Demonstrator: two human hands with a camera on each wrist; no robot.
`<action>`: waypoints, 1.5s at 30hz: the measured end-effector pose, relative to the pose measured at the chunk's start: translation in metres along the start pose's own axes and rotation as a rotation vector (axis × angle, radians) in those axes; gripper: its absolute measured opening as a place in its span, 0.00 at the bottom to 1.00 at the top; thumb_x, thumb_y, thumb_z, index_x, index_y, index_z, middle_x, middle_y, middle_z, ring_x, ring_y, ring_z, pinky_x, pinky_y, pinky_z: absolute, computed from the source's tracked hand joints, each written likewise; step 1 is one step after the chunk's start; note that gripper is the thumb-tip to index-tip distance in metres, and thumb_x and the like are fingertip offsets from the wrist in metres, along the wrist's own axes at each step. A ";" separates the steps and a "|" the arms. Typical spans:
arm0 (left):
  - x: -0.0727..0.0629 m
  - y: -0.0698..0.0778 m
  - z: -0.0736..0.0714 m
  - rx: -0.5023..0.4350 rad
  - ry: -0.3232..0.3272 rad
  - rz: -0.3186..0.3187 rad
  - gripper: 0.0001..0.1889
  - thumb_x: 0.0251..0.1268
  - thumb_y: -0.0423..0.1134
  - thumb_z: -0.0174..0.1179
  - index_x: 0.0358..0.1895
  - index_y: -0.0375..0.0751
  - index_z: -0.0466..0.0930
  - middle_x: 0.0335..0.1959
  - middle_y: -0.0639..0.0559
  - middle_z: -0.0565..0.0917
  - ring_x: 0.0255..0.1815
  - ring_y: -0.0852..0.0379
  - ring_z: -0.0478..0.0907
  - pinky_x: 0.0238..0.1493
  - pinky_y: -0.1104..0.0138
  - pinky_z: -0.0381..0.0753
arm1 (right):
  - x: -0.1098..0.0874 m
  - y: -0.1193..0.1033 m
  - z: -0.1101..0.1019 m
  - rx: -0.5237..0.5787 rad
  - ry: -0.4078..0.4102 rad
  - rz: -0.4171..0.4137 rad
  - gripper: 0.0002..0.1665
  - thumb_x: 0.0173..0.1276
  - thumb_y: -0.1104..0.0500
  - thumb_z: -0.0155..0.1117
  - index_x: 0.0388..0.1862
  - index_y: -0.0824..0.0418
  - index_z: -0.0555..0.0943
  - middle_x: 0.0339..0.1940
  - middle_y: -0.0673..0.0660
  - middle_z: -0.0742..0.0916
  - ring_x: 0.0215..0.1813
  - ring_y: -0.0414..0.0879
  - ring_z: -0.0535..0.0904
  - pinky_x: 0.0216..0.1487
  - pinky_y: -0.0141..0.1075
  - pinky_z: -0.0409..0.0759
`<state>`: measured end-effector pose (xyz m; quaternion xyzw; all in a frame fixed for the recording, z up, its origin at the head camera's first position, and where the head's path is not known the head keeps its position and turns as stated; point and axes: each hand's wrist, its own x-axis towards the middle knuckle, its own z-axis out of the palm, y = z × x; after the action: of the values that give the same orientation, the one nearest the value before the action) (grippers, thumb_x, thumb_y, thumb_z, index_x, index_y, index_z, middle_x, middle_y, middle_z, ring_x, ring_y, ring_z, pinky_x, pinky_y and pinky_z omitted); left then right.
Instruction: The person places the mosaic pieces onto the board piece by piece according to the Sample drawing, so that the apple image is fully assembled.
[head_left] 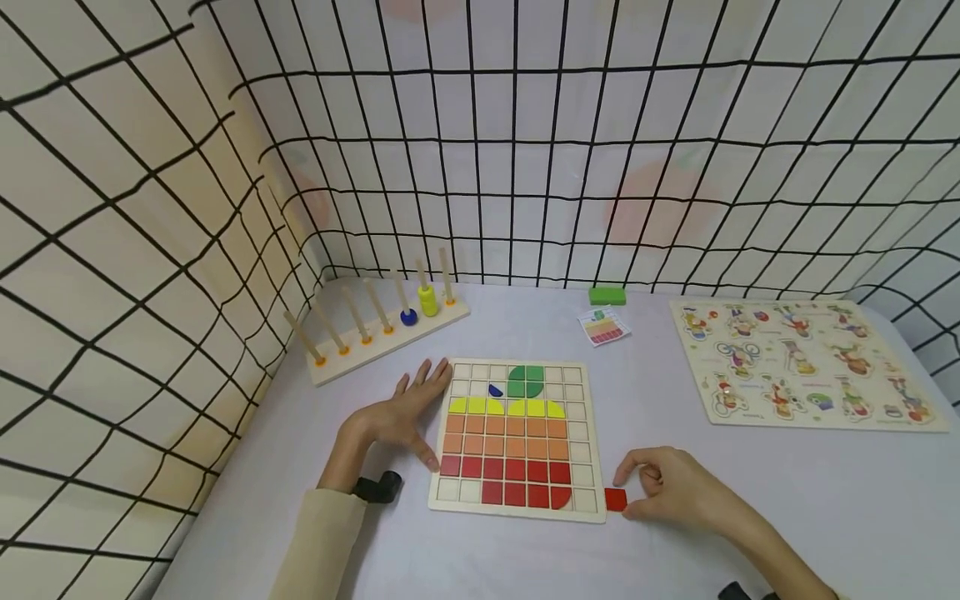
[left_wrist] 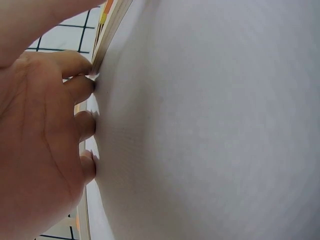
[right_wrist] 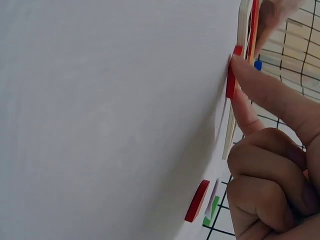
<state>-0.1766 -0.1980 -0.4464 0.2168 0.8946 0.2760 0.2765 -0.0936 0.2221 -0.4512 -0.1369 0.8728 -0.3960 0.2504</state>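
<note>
A wooden grid board (head_left: 587, 442) lies on the white table, filled with rows of red, orange and yellow tiles. Two green pieces (head_left: 525, 382) and a small blue piece (head_left: 495, 390) sit above the yellow row. My left hand (head_left: 401, 412) rests along the board's left edge, fingers spread and thumb near the lower left corner. Beside the board's lower right edge, my right hand (head_left: 671, 487) pinches a red square tile (head_left: 615, 500) between thumb and index finger, other fingers curled in. In the right wrist view another red piece (right_wrist: 197, 201) lies on the table.
A peg stand (head_left: 390, 337) with blue and yellow beads is at the back left. A picture card (head_left: 603, 327) and a green block (head_left: 607, 296) lie behind the board. An animal puzzle board (head_left: 810, 367) occupies the right. Black netting (head_left: 513, 142) surrounds the table.
</note>
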 end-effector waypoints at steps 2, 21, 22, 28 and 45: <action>0.000 0.000 0.000 -0.002 -0.001 0.002 0.78 0.34 0.48 0.88 0.85 0.40 0.35 0.87 0.44 0.32 0.87 0.40 0.21 0.84 0.40 0.24 | -0.001 0.001 -0.001 -0.008 0.034 0.018 0.17 0.53 0.58 0.83 0.40 0.56 0.85 0.15 0.44 0.66 0.19 0.34 0.60 0.24 0.28 0.60; 0.002 -0.001 -0.002 -0.004 -0.014 0.003 0.79 0.34 0.47 0.88 0.85 0.41 0.35 0.88 0.44 0.32 0.87 0.41 0.21 0.85 0.41 0.23 | 0.032 -0.072 0.041 -0.044 0.155 -0.051 0.13 0.57 0.59 0.82 0.40 0.58 0.88 0.12 0.45 0.64 0.17 0.35 0.57 0.22 0.27 0.55; 0.002 -0.001 -0.002 -0.003 -0.016 0.005 0.78 0.34 0.47 0.88 0.85 0.41 0.34 0.87 0.44 0.32 0.87 0.41 0.21 0.84 0.41 0.23 | 0.037 -0.080 0.048 -0.043 0.140 -0.073 0.13 0.56 0.59 0.82 0.39 0.57 0.88 0.12 0.45 0.64 0.17 0.35 0.57 0.22 0.27 0.54; 0.002 0.001 -0.001 -0.007 -0.019 0.023 0.78 0.36 0.46 0.87 0.85 0.39 0.34 0.87 0.43 0.31 0.87 0.40 0.20 0.84 0.40 0.23 | 0.062 -0.113 0.091 -0.105 0.114 -0.199 0.11 0.51 0.61 0.83 0.32 0.55 0.88 0.14 0.43 0.68 0.20 0.34 0.61 0.22 0.27 0.55; -0.001 0.001 -0.002 -0.002 -0.013 0.011 0.78 0.35 0.46 0.87 0.85 0.40 0.34 0.87 0.43 0.32 0.87 0.40 0.22 0.84 0.40 0.24 | 0.075 -0.122 0.104 -0.157 0.130 -0.245 0.10 0.50 0.62 0.84 0.32 0.54 0.92 0.15 0.42 0.73 0.22 0.34 0.66 0.23 0.27 0.60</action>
<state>-0.1770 -0.1984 -0.4441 0.2230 0.8914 0.2771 0.2809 -0.0946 0.0452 -0.4413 -0.2354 0.8921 -0.3623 0.1319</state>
